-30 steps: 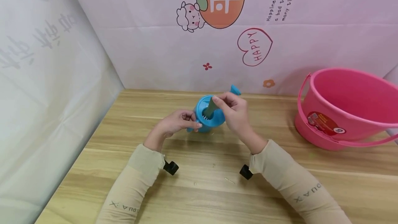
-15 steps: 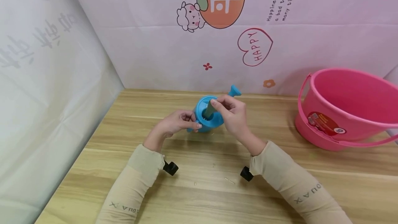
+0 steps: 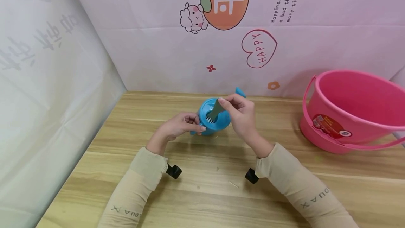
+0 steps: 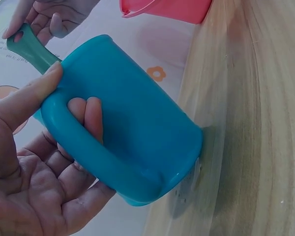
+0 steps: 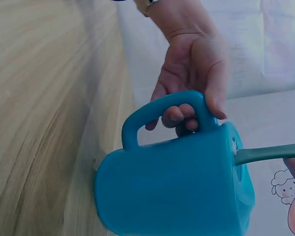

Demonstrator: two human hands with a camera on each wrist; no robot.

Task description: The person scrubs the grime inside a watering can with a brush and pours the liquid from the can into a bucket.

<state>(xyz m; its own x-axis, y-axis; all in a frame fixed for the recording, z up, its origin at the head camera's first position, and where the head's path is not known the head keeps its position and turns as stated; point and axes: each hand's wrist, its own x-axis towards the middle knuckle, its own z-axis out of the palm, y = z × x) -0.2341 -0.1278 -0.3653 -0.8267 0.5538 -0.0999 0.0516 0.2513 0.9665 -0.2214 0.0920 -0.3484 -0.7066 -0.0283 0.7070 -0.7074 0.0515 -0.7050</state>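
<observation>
A blue watering can [image 3: 222, 119] stands on the table near its back edge, its sprinkler head [image 3: 240, 92] pointing back right. My left hand [image 3: 177, 125] grips the can's handle [image 4: 78, 140], fingers through the loop and thumb on top. My right hand [image 3: 243, 115] pinches the end of a green-handled brush [image 3: 217, 109]. The brush is tilted, and its white bristles [image 3: 210, 119] show at the can's round top opening. Its handle [image 5: 268, 153] sticks out of the top in the right wrist view. The can's inside is hidden.
A large pink bucket [image 3: 322, 105] with a pink handle stands on the right of the wooden table [image 3: 202, 203]. Small pale scraps [image 3: 233, 184] lie near the front. A printed white sheet [image 3: 152, 55] hangs behind, and another white sheet [image 3: 63, 90] hangs at the left.
The brush dipped deeper into the can half a second ago and has since risen, showing more bristles. My right hand moved slightly up and right with it; my left hand kept its hold.
</observation>
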